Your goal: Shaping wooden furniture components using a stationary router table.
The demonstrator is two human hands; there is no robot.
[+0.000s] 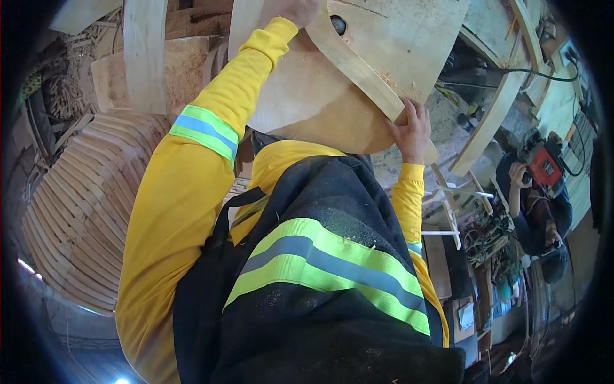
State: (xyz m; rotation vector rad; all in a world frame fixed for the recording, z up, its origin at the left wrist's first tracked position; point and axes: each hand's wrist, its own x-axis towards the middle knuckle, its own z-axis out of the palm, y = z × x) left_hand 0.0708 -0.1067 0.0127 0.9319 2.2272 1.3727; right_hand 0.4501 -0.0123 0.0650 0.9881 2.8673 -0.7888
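A curved wooden strip [358, 72] lies on a broad pale board surface [297, 86], bending around a dark round metal spindle [338, 25] set in the board. Its far end is at my left hand [293, 10], which is closed on it; the picture's top edge cuts off part of that hand. Closer to me, my right hand [412, 131] grips the strip near its other end, with the fingers over the wood and the thumb at its side. The strip's near tip [432, 153] sticks out past my right hand.
Many similar curved strips [96, 205] are stacked at my left. Sawdust-covered wood [185, 73] lies beyond them. On the right, another person [543, 211] holds a red power tool [545, 164] near long planks [489, 125] and a black cable [543, 77].
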